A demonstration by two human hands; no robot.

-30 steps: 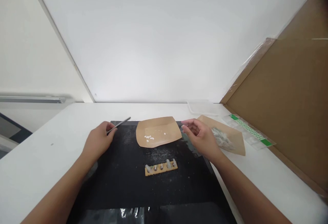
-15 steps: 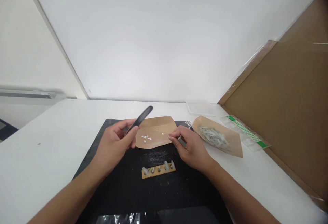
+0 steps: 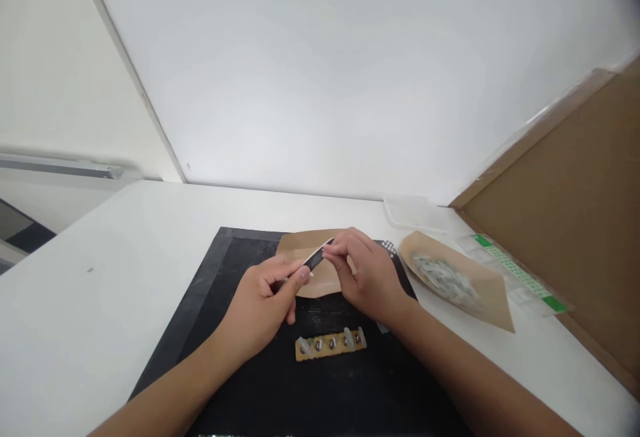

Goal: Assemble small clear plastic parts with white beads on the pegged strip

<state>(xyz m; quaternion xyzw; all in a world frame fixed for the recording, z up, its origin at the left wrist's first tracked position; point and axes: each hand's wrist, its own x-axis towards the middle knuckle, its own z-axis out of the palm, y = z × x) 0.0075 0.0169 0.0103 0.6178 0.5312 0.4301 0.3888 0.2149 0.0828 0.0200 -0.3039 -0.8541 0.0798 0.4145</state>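
My left hand point(image 3: 270, 290) pinches a dark nail file point(image 3: 316, 259) with a pale edge, tilted up to the right. At the file's far end is my right hand point(image 3: 363, 270), its thumb and index finger pressed together; anything between them is too small to make out. Both hands are above a brown paper sheet point(image 3: 290, 245), which they partly cover. Nearer to me, a yellow-brown strip point(image 3: 331, 345) lies on the black mat point(image 3: 250, 383), with a row of small metal posts and translucent nail-like pieces on some of them.
On the right, a brown paper point(image 3: 493, 290) holds a heap of translucent pieces point(image 3: 445, 278). Beyond are a green-and-clear strip point(image 3: 520, 273) and a clear tray point(image 3: 415, 213). Small white squares point(image 3: 389, 247) lie at the mat's corner. Cardboard point(image 3: 565, 217) stands at the right.
My hands have come together, the file now reaching my right fingertips and tilted lower. The camera view has shifted, so the mat and papers appear farther right.
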